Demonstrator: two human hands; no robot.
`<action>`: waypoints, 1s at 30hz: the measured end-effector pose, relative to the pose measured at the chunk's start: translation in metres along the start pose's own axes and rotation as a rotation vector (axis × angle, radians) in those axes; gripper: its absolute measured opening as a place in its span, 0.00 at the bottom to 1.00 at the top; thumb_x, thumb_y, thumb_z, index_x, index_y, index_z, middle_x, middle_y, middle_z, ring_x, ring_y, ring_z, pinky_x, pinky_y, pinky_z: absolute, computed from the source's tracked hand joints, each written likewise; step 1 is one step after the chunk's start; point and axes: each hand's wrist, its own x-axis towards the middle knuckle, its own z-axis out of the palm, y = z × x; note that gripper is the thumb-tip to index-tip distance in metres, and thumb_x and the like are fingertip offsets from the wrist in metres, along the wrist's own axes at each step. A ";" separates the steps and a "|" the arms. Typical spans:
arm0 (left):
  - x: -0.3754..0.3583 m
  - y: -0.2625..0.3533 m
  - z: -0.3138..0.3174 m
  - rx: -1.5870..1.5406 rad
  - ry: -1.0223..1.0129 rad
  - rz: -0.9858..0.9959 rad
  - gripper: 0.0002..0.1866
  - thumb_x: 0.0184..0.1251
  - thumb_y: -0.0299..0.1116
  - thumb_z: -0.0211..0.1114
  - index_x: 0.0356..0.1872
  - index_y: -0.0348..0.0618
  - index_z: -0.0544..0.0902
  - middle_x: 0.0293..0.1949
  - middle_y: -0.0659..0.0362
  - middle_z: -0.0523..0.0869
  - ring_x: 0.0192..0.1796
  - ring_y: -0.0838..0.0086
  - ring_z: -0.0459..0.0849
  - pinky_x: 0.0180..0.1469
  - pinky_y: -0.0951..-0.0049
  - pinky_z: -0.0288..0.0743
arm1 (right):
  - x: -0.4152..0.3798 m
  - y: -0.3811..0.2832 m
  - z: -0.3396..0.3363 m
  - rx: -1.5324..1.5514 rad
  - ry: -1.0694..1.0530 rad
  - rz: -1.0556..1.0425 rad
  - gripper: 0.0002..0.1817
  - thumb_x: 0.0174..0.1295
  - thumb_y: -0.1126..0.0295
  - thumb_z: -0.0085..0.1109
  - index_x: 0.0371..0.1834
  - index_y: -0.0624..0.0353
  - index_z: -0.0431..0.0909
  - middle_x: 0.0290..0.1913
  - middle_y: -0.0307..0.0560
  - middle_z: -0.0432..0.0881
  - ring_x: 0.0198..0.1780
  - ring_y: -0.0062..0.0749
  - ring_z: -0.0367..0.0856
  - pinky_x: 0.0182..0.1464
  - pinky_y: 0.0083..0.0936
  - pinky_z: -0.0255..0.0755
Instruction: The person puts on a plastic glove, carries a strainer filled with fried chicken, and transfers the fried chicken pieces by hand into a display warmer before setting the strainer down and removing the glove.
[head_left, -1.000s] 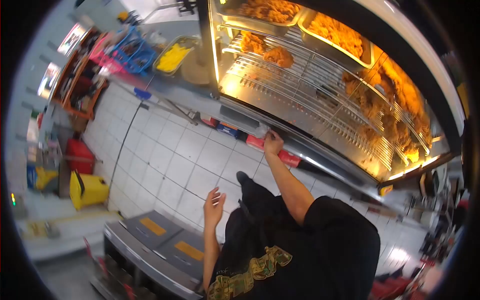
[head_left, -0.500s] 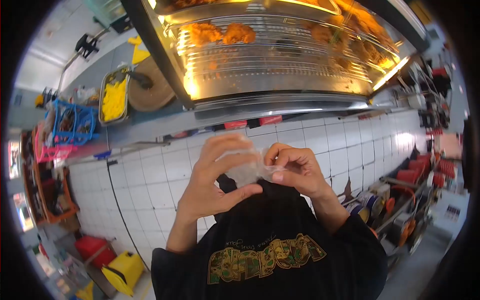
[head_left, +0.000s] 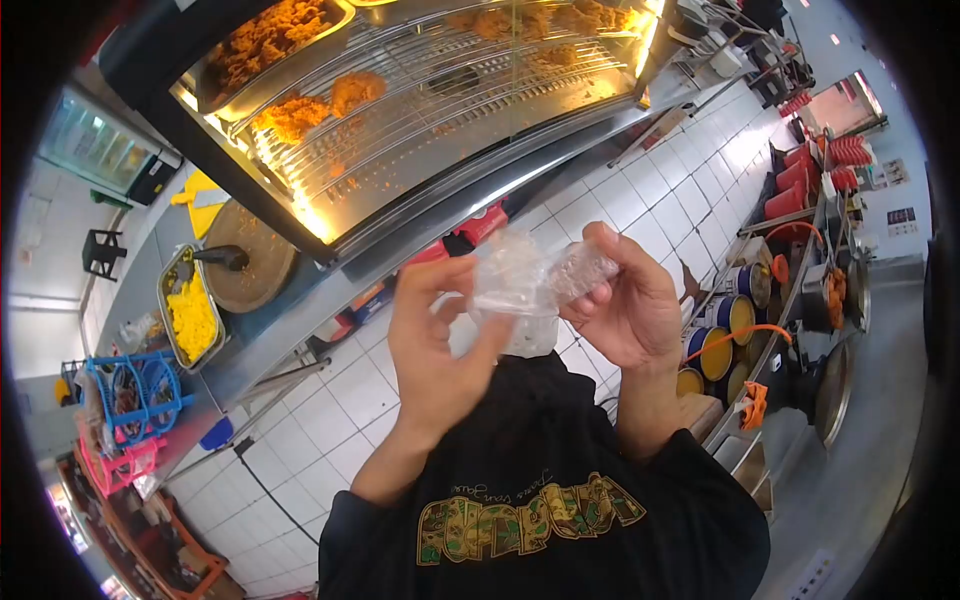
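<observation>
A crumpled clear plastic bag (head_left: 515, 300) is stretched between my two hands in front of my chest. My left hand (head_left: 435, 345) grips its left side with curled fingers, and the thumb on the bag is slightly blurred. On the other side, my right hand (head_left: 635, 305) pinches a bunched part of the plastic between thumb and fingers. No contents show clearly through the bag. Beyond my hands stands a lit glass display case (head_left: 420, 165) with pieces of fried chicken (head_left: 357, 92) on its wire rack.
A metal tray of yellow food (head_left: 190, 315), a round wooden board (head_left: 235, 285) with a dark-handled tool (head_left: 222, 258), and a blue basket (head_left: 135, 395) sit on the counter at left. Several large tins (head_left: 715, 350) and a wok (head_left: 835, 395) stand at right above the tiled floor (head_left: 345, 410).
The view has turned, so the case sits tilted and further left. My hands have come up a little, and the bag is now spread wider between them.
</observation>
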 end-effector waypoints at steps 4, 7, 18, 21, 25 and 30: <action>0.010 -0.003 0.000 -0.051 0.102 -0.014 0.10 0.64 0.18 0.67 0.44 0.36 0.78 0.34 0.59 0.84 0.34 0.82 0.82 0.35 0.82 0.77 | 0.004 0.017 0.022 -0.226 0.329 -0.607 0.05 0.73 0.71 0.54 0.41 0.60 0.79 0.35 0.45 0.82 0.39 0.32 0.81 0.44 0.27 0.76; 0.015 0.004 -0.001 0.075 0.162 -0.008 0.08 0.64 0.18 0.66 0.42 0.36 0.77 0.34 0.58 0.84 0.35 0.83 0.81 0.34 0.83 0.76 | -0.015 0.027 0.006 -0.703 0.121 -1.017 0.06 0.69 0.77 0.55 0.46 0.65 0.78 0.46 0.53 0.83 0.48 0.39 0.82 0.49 0.32 0.76; 0.026 -0.032 0.089 0.811 0.084 0.821 0.13 0.50 0.14 0.72 0.36 0.41 0.82 0.29 0.58 0.80 0.25 0.72 0.76 0.33 0.76 0.71 | 0.043 -0.006 -0.033 0.061 -0.110 -0.207 0.27 0.76 0.60 0.53 0.72 0.64 0.66 0.69 0.54 0.75 0.69 0.39 0.73 0.69 0.37 0.69; 0.052 -0.051 0.125 0.713 0.337 0.931 0.15 0.42 0.13 0.71 0.32 0.44 0.84 0.26 0.61 0.80 0.21 0.71 0.77 0.21 0.76 0.65 | 0.054 -0.038 -0.046 0.249 -0.254 -0.104 0.39 0.75 0.40 0.42 0.77 0.59 0.59 0.74 0.53 0.68 0.75 0.47 0.65 0.74 0.51 0.63; 0.069 -0.069 0.148 0.672 0.248 0.973 0.15 0.40 0.15 0.74 0.31 0.42 0.84 0.29 0.57 0.83 0.23 0.70 0.80 0.22 0.75 0.70 | 0.068 -0.067 -0.069 0.255 -0.400 -0.135 0.44 0.71 0.32 0.36 0.78 0.55 0.58 0.76 0.56 0.64 0.77 0.50 0.60 0.74 0.62 0.58; 0.079 -0.081 0.177 0.733 0.225 0.908 0.14 0.41 0.15 0.74 0.31 0.41 0.84 0.28 0.57 0.83 0.23 0.68 0.81 0.23 0.74 0.73 | 0.076 -0.115 -0.071 0.495 -0.365 0.021 0.53 0.61 0.23 0.41 0.79 0.54 0.57 0.74 0.58 0.66 0.76 0.53 0.62 0.73 0.61 0.61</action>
